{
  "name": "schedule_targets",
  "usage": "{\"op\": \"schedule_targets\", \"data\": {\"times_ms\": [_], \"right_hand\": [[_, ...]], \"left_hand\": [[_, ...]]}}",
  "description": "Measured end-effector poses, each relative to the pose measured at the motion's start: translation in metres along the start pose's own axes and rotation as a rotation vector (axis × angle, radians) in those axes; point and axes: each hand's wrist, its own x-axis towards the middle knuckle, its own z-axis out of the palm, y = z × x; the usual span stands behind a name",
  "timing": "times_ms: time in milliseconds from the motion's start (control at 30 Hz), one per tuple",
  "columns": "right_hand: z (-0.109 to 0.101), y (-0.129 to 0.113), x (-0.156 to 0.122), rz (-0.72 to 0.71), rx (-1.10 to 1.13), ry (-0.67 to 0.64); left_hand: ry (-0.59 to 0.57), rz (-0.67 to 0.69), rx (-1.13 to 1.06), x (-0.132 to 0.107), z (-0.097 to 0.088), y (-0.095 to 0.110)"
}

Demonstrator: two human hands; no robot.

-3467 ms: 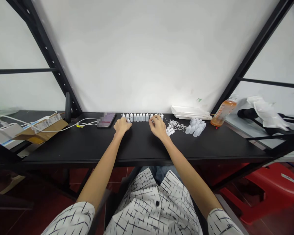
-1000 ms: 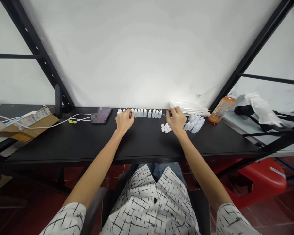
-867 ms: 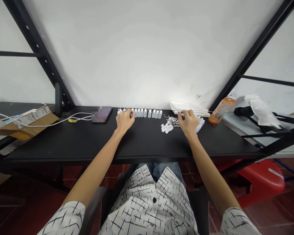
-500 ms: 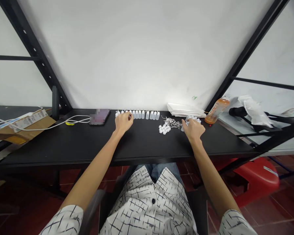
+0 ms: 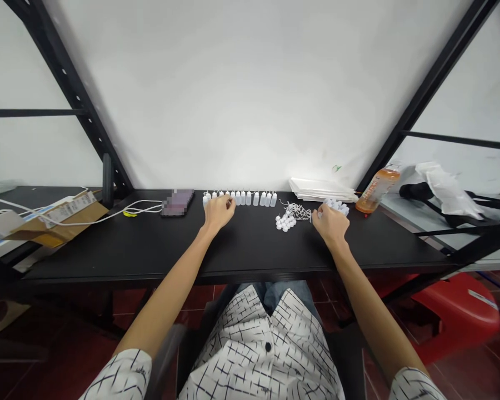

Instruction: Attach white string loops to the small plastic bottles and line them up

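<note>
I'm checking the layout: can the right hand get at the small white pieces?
Likely yes: the right hand is near the small white pieces; only loose white strands lie partly between.

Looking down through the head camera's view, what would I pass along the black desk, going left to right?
Opened cardboard box, phone, row of small bottles, heap of small white pieces, right hand, bottle of orange liquid.

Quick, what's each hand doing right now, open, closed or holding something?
Left hand: curled, at the row of bottles; can't tell if it holds anything.
Right hand: at the loose bottles; grip hidden, can't tell open or closed.
</note>
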Motion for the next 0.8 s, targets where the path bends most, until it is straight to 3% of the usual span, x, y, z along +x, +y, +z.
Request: {"op": "schedule_targets", "data": {"times_ms": [233,367,500,633,800], "right_hand": [[-0.005,-0.017,-0.008,-0.051,0.207,0.148],[-0.009,-0.045,-0.008,-0.13,0.481,0.21],[-0.005,-0.093,-0.002,-0.255,0.807,0.034],[0.004,-0.14,-0.001,-0.369,0.941,-0.096],[0.011,-0.169,-0.009,-0.454,1.068,-0.167]], "left_hand": [[-0.096,0.183,-0.124,-0.016,-0.01,0.023],[-0.207,0.257,-0.213,-0.031,-0.017,0.04],[-0.221,0.174,-0.212,-0.036,-0.021,0.041],[-0.252,0.175,-0.233,-0.029,-0.023,0.028],[-0.307,0.184,-0.239,-0.022,-0.025,0.015]]}}
